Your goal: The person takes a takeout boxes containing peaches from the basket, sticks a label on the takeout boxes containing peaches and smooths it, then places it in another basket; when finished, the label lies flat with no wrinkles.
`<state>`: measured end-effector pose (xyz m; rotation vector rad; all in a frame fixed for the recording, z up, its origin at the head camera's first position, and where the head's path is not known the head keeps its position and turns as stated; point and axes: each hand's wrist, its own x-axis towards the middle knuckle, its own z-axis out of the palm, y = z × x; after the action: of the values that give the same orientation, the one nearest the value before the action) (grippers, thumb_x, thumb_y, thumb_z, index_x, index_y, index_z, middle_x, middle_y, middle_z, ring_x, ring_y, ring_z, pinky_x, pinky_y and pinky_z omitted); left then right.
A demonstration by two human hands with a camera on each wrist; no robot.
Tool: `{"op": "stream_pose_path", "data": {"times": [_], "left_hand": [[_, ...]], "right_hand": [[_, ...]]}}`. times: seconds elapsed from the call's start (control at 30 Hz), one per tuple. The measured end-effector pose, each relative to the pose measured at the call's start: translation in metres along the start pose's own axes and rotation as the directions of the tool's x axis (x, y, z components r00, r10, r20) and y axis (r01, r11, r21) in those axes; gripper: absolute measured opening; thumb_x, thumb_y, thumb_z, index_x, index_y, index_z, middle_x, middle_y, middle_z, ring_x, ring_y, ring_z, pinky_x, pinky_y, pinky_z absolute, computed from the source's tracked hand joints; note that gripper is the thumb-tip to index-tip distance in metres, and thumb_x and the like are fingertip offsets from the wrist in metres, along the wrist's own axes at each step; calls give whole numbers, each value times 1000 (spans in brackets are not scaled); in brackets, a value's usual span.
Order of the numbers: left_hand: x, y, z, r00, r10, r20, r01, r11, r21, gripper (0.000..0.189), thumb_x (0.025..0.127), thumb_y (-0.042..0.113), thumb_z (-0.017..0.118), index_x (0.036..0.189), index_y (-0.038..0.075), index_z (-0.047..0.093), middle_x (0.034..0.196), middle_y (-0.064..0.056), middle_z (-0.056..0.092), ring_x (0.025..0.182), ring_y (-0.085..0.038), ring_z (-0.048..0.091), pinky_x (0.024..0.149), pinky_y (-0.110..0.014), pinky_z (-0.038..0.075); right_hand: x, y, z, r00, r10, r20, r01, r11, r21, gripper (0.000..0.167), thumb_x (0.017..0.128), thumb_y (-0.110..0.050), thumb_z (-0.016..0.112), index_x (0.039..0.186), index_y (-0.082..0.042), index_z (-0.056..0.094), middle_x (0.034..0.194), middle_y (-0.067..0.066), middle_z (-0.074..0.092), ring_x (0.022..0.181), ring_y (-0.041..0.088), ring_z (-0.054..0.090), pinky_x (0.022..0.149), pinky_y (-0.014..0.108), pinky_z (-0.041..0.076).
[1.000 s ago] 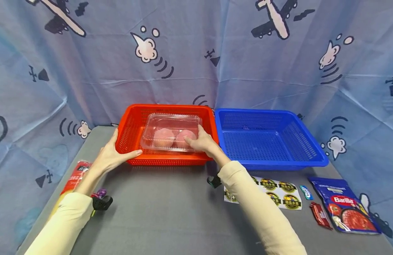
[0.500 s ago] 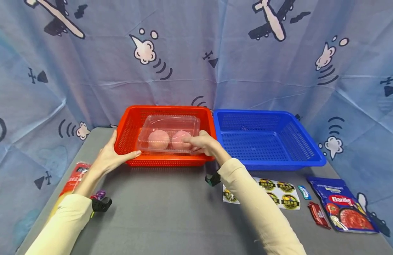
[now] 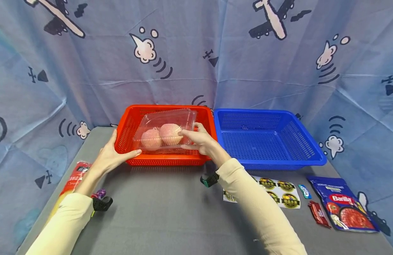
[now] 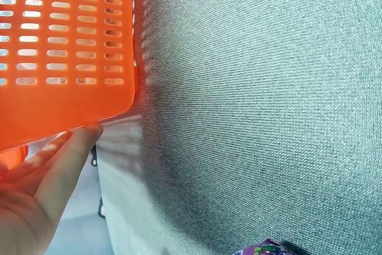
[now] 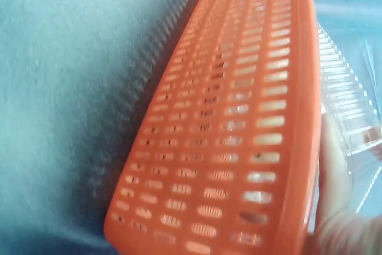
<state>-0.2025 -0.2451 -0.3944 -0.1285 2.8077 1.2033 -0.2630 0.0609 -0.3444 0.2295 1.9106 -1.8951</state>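
A clear plastic clamshell box [image 3: 164, 117] holding two pink fruits, which look like peaches [image 3: 170, 134], is inside the red basket [image 3: 167, 161]. Its right end is raised, so the box tilts down to the left. My right hand [image 3: 204, 143] grips that right end between thumb and fingers; the basket wall partly hides this hand in the right wrist view. My left hand [image 3: 112, 157] spans the basket's front left corner. Its thumb lies at the front rim, and straight fingers [image 4: 68, 165] touch the outer side in the left wrist view.
An empty blue basket [image 3: 254, 145] stands right of the red one. Nearby lie a sticker sheet [image 3: 290, 201], a small blue-white packet [image 3: 305, 191], a red wrapper [image 3: 319, 214] and a blue Barilla pouch [image 3: 343, 205]. A red-yellow packet [image 3: 73, 179] lies left, partly behind my arm.
The box has shifted left inside the red basket, and its right end has risen. My right hand has moved slightly left and changed its hold on that end. My left hand stays put.
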Motion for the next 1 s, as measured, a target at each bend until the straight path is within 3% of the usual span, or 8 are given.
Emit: {"op": "stream_pose_path", "data": {"times": [0.2,0.4,0.57,0.83,1.0], "left_hand": [[1,-1,0,1000,4,2,-4,1000,-4,131,79,73,72,162,26,-18,166,-25,28,145,-50,36,114,-72,35],[1,0,-1,1000,-7,13,7,1000,11,133,78,75,71,161,25,-20,171,-22,13,149,-57,22,114,-77,28],[2,0,-1,1000,-10,19,10,1000,10,133,78,75,71,161,25,-20,171,-22,13,150,-56,23,114,-76,29],[3,-1,-1,999,37,-5,-37,999,-22,127,79,69,74,165,29,-10,166,-22,29,145,-50,35,112,-74,35],[2,-2,-1,997,76,-24,-77,997,-31,120,81,61,77,166,28,0,160,-23,38,140,-49,42,111,-72,38]], "right_hand": [[-7,-1,2,999,-15,-39,18,997,75,75,95,-16,70,155,-19,24,146,13,45,136,34,54,83,37,61],[-21,-9,-2,998,-44,-46,49,990,132,80,95,-17,68,158,-20,20,147,12,45,139,32,48,99,43,57],[-37,-17,-4,998,-63,-27,66,987,144,84,95,-16,67,160,-20,15,148,13,44,137,34,45,105,46,54],[-73,-22,-11,997,-61,35,58,993,104,84,96,-17,65,161,-25,14,158,13,30,139,45,45,84,32,62],[-95,-20,-18,997,-58,52,52,993,103,81,95,-17,64,160,-28,16,149,14,42,129,38,56,77,27,64]]}}
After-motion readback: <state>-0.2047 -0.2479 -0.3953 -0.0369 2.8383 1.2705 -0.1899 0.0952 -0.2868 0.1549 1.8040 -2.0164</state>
